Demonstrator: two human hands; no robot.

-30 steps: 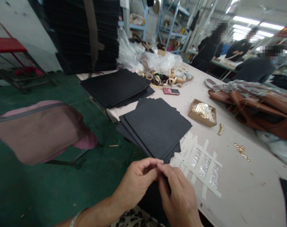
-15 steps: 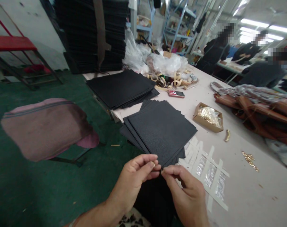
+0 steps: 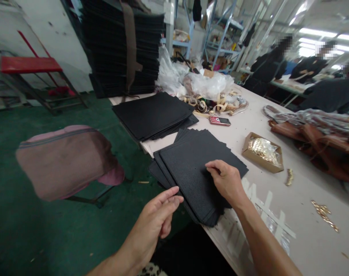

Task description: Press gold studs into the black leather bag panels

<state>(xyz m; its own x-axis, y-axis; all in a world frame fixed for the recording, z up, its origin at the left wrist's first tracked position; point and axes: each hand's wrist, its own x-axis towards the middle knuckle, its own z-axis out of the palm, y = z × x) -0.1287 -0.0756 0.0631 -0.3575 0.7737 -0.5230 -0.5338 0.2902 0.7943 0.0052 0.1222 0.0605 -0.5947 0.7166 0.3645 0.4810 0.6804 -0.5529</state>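
Several black leather-look panels [image 3: 191, 168] lie in an uneven stack at the table's near edge. My right hand [image 3: 224, 178] is over the top panel with thumb and forefinger pinched together; whatever is between them is too small to make out. My left hand [image 3: 160, 214] is just off the stack's near left edge, its thumb pressed towards the partly stretched fingers. I cannot make out what it holds. Small gold metal pieces [image 3: 324, 214] lie loose to the right, and a short row of gold pieces [image 3: 290, 177] is beside a cardboard box [image 3: 263, 163] of similar pieces.
Another black panel stack [image 3: 151, 115] lies behind, near a tall strapped black pile [image 3: 105, 50]. A red-and-black phone [image 3: 219, 121], clear plastic bags [image 3: 209, 82] and brown leather goods [image 3: 315, 142] are on the table. A cloth-covered stool [image 3: 65, 161] stands left. People work in the background.
My hands have separated: the right has moved forward over the top panel, the left slightly down and left. The view has shifted, so the table's things appear lower and further right.
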